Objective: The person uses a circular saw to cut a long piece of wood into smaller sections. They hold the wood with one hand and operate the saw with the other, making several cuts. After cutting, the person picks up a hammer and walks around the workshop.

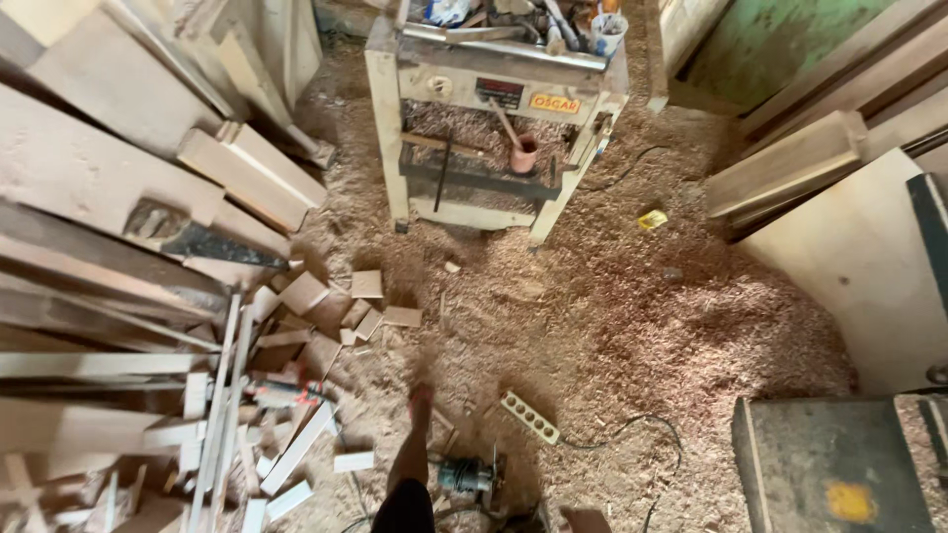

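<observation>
Neither of my hands shows in the head view. My bare leg and foot (415, 439) stand on a floor thick with sawdust (612, 316). Beside the foot lie a small teal power tool (464, 478) and a cream socket strip (529, 418) with a black cable (652, 426) curling off to the right. Ahead stands a cream metal machine stand (494, 99).
Planks and offcuts are heaped on the left (148, 296), with small blocks (367, 284) scattered towards the middle. Boards lean at the right (790, 163) next to a pale panel (859, 257). A dark box (829, 464) sits at bottom right. A small yellow object (652, 219) lies on the sawdust.
</observation>
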